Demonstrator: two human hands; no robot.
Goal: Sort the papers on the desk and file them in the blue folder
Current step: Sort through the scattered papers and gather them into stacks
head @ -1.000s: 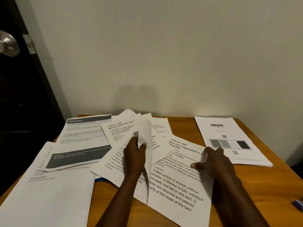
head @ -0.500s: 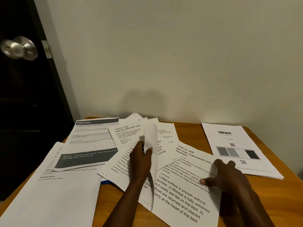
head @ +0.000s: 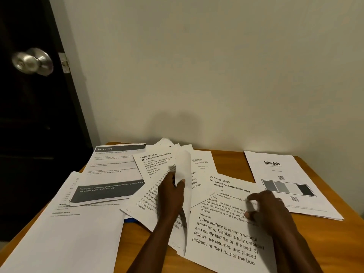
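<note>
The left hand still pinches the curled sheet mid-desk. The right hand, flat before, now curls over the bed-linen sheet, grip unclear. The blue folder stays buried toward the front edge, so filing must wait.

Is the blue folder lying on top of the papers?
No, only a corner of the blue folder shows, under the white papers.
</note>
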